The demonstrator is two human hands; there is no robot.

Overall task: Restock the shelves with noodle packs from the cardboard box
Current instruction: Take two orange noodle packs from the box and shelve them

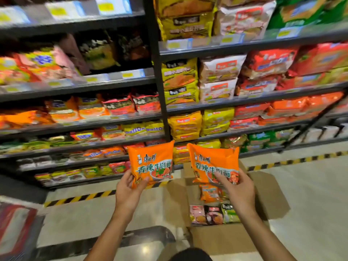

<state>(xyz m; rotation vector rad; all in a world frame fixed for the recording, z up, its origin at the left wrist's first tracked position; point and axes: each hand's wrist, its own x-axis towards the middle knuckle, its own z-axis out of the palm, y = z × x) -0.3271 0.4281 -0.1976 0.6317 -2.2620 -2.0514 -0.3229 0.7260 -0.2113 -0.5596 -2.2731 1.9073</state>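
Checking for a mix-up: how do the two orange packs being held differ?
The left hand's pack is gripped at its lower left corner, away from the box; the right hand's pack is gripped along its lower right edge, above the cardboard box. Both share colour and print.

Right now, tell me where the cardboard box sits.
In the head view, the cardboard box sits open on the floor, lower right, below the right hand and in front of the shelves.

Both orange packs read the same. The pack [152, 162] in the left hand [130, 191] carries the brand 康師傅 in dark characters near its top, with 香辣牛肉面 in green below. The pack [214, 162] in the right hand [239, 193] shows the same two lines. The shelf tags [113, 5] above are too blurred to read.
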